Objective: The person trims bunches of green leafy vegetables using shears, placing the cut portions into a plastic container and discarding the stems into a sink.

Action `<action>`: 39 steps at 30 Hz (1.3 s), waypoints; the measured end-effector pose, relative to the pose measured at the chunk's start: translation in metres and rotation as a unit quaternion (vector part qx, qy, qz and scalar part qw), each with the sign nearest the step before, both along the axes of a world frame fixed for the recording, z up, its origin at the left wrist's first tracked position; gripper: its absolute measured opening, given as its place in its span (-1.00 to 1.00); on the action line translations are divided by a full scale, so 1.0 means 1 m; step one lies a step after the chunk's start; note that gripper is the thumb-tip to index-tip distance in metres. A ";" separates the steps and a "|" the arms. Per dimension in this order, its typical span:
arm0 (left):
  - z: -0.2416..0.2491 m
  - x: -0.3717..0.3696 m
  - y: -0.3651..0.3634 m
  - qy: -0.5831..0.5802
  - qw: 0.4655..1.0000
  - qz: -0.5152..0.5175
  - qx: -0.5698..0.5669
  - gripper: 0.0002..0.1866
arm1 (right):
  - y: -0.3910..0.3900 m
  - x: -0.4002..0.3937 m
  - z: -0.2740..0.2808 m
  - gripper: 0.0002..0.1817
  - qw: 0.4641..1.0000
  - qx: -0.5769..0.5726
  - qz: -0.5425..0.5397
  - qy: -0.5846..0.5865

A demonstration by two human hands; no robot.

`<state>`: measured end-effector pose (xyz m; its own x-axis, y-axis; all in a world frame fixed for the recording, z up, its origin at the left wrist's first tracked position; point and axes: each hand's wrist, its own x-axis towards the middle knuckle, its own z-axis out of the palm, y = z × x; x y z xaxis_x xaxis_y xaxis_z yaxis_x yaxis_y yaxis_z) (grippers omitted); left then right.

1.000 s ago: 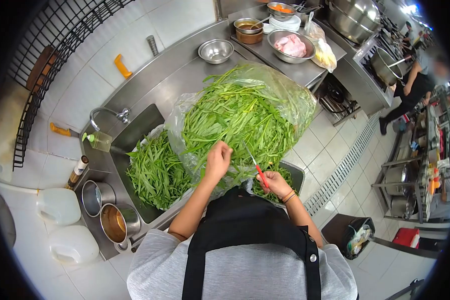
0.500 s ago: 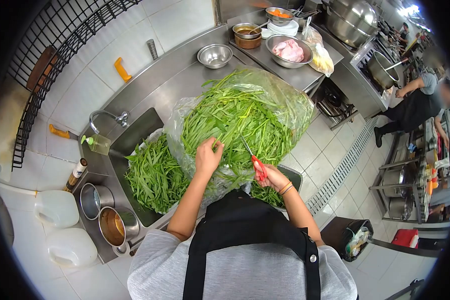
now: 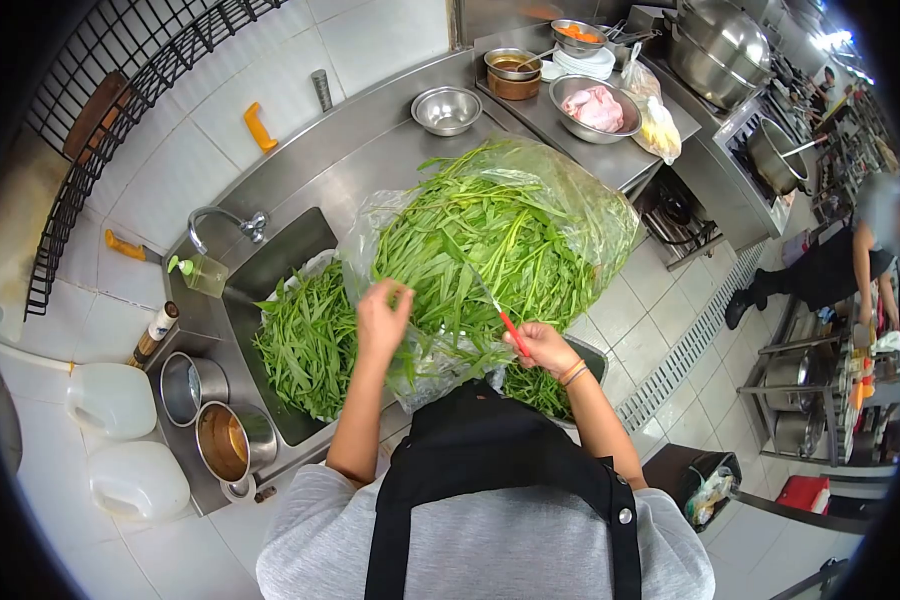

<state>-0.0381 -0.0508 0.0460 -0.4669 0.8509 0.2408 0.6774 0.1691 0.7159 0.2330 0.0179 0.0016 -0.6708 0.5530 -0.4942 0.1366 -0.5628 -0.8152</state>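
My left hand (image 3: 382, 318) is raised at the left edge of the leafy greens (image 3: 480, 235), near the clear plastic bag (image 3: 370, 220) around them. Its fingers are loosely curled and apart, and I see nothing in them. In my right hand (image 3: 542, 347) is a pair of red-handled scissors (image 3: 511, 333), partly covered by the fingers. The blades point up and left over the long green stems. More cut greens (image 3: 305, 345) fill the sink (image 3: 315, 235) on the left, and another heap of greens (image 3: 535, 390) lies below my right wrist.
A metal bowl (image 3: 447, 110) stands on the counter behind the bag. Raw meat (image 3: 595, 107) sits in a bowl at the back right. A faucet (image 3: 255, 228), soap bottle (image 3: 205, 275) and pots (image 3: 235, 440) are at left. A co-worker (image 3: 830, 260) stands at far right.
My left hand has moved left and slightly down, off the stems. The scissors have turned in my right hand, which is slightly higher. The co-worker at right has shifted.
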 end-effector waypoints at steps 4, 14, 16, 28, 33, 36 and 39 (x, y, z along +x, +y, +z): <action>-0.017 -0.078 -0.017 0.076 0.986 0.131 0.070 -0.84 | -0.004 0.022 0.012 -0.66 0.999 0.026 -0.025 -0.017; -0.022 -0.057 0.060 0.152 0.974 0.141 0.092 -0.67 | -0.009 0.051 0.008 -0.52 0.977 -0.068 -0.149 -0.134; -0.017 0.015 0.084 0.058 0.990 -0.040 0.123 -0.84 | -0.012 0.052 0.009 -0.51 0.975 -0.069 -0.167 -0.132; -0.042 0.128 0.109 0.080 0.980 -0.183 0.018 -0.87 | -0.021 0.052 0.009 -0.49 0.983 -0.036 -0.169 -0.070; -0.032 0.122 0.084 0.067 0.962 -0.259 0.049 -0.89 | -0.022 0.043 -0.002 -0.58 0.982 0.005 -0.189 -0.029; -0.034 0.111 0.077 0.062 0.964 -0.250 0.067 -0.88 | -0.022 0.043 -0.011 -0.62 0.984 0.067 -0.161 -0.046; -0.037 0.093 0.078 0.036 0.972 -0.203 0.112 -0.88 | -0.018 0.040 -0.014 -0.65 0.980 0.128 -0.142 -0.061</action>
<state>0.0552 0.0276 0.0092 -0.0783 0.8842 0.4605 0.7050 -0.2775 0.6527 0.2727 -0.0005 -0.0123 -0.4161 0.8251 -0.3821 0.1100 -0.3714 -0.9219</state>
